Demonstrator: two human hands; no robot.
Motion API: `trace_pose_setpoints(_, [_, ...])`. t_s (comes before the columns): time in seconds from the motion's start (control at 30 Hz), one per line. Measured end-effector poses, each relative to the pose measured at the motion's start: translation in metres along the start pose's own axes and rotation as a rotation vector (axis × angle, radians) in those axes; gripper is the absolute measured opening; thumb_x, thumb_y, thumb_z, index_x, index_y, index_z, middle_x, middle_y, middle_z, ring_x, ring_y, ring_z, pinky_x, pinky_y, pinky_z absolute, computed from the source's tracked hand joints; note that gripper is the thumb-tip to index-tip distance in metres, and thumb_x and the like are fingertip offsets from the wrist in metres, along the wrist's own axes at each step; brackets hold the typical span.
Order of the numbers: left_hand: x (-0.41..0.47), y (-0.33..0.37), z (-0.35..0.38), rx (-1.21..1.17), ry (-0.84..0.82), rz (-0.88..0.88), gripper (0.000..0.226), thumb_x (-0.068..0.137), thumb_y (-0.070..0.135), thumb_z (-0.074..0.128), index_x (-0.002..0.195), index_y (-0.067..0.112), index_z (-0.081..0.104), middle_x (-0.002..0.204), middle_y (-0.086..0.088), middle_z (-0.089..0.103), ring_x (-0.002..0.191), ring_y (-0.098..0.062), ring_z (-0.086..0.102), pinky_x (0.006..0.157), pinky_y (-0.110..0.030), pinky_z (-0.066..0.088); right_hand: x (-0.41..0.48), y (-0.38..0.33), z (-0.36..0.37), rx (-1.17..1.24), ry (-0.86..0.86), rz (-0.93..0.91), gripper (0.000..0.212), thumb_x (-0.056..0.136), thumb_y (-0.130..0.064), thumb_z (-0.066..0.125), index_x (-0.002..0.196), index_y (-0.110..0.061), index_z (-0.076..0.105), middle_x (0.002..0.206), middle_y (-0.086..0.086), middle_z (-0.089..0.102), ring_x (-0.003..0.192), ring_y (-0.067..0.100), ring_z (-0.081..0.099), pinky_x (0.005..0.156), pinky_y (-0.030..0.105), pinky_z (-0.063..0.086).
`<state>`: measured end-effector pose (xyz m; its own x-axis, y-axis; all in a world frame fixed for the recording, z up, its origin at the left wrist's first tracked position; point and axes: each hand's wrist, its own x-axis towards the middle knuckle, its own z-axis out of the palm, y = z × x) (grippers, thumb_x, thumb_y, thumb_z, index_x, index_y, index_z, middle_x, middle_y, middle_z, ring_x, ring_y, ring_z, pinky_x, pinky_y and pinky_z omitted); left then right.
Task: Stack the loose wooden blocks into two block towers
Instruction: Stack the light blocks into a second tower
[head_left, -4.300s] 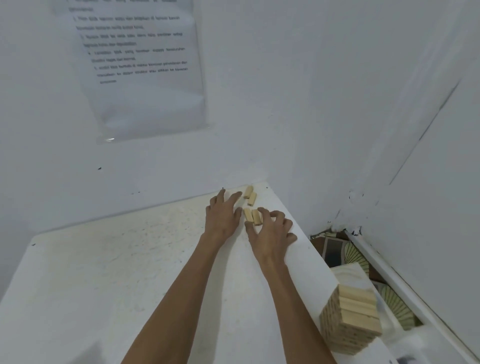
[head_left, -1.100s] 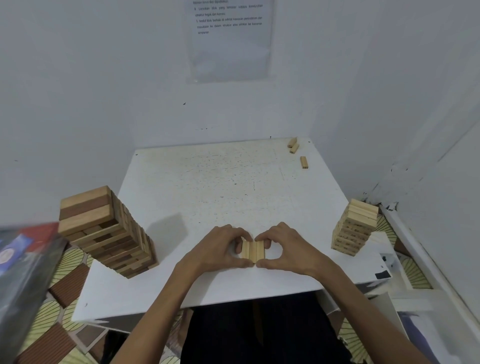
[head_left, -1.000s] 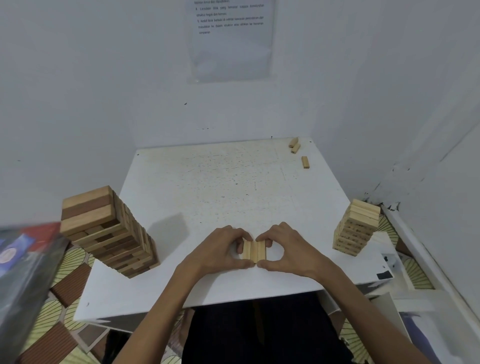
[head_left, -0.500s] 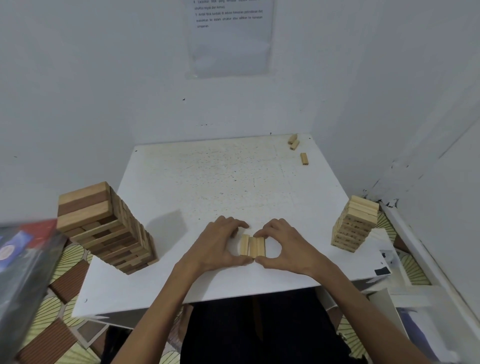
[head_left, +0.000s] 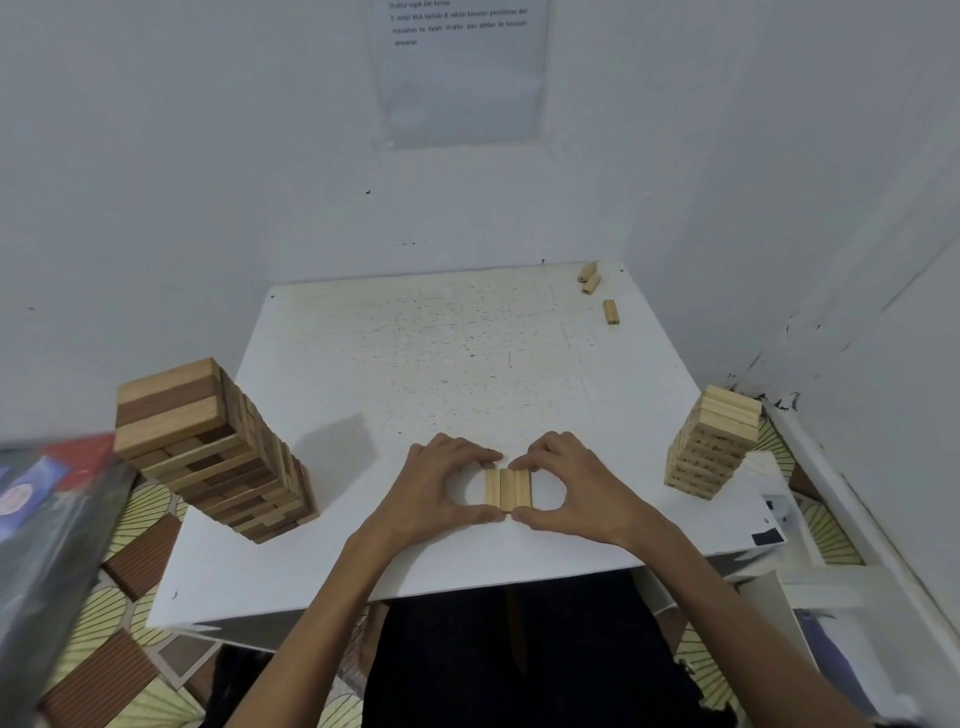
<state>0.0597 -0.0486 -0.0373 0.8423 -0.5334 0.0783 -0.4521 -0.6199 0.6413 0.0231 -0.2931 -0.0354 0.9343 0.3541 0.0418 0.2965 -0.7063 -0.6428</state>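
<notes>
- Fingers (head_left: 480, 456) of the left hand (head_left: 431, 491) curl in a narrow pinch: forefinger on the far end and thumb on the near end of a row of three blocks (head_left: 508, 488).
- The right hand (head_left: 579, 493) mirrors it, its forefinger and thumb curled onto the same two ends, so the fingertips of both hands almost meet.
- The row of three blocks lies flat on the white tabletop (head_left: 441, 364), side by side and touching, near the front edge and roughly midway between the two towers.
- A tall tower (head_left: 208, 447) of light and dark blocks stands on the front left corner of the tabletop.
- A smaller tower (head_left: 711, 447) of pale blocks stands at the right edge.
- A pair of loose blocks (head_left: 589, 276) lies at the far right corner, with a single block (head_left: 611, 312) just beside them, towards the front.
- A printed sheet (head_left: 462, 78) hangs on the white wall behind the tabletop.
- A patterned floor mat (head_left: 130, 519) shows below on the left.
</notes>
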Motion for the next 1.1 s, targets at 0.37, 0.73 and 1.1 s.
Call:
trace_pose_setpoints(0.37, [-0.001, 0.0, 0.006, 0.062, 0.013, -0.011, 0.061, 0.066, 0.078, 0.069, 0.119, 0.048, 0.068, 0.113, 0.031, 0.049, 0.113, -0.002, 0.04, 0.096, -0.031, 0.031, -0.001, -0.002, -0.002, 0.018, -0.012, 0.017, 0.059, 0.077, -0.064, 0.07, 0.129, -0.038, 0.062, 0.113, -0.019, 0.047, 0.114, -0.004, 0.039, 0.105, 0.036, 0.04])
trace_pose_setpoints(0.73, [0.001, 0.014, -0.006, 0.132, 0.039, 0.057, 0.058, 0.062, 0.074, 0.071, 0.113, 0.045, 0.071, 0.118, 0.029, 0.053, 0.117, -0.004, 0.042, 0.094, -0.035, 0.031, -0.005, -0.014, -0.008, -0.031, 0.033, -0.002, 0.061, 0.073, -0.064, 0.068, 0.126, -0.034, 0.065, 0.121, -0.02, 0.043, 0.118, 0.005, 0.038, 0.105, 0.042, 0.04])
trace_pose_setpoints(1.1, [0.03, 0.07, -0.055, 0.049, 0.042, 0.258, 0.054, 0.067, 0.067, 0.076, 0.113, 0.038, 0.071, 0.119, 0.029, 0.065, 0.128, -0.004, 0.048, 0.112, -0.042, 0.029, -0.017, -0.056, -0.083, -0.187, 0.158, -0.116, 0.051, 0.078, -0.049, 0.079, 0.123, -0.028, 0.066, 0.128, -0.02, 0.046, 0.124, 0.001, 0.034, 0.1, 0.024, 0.028])
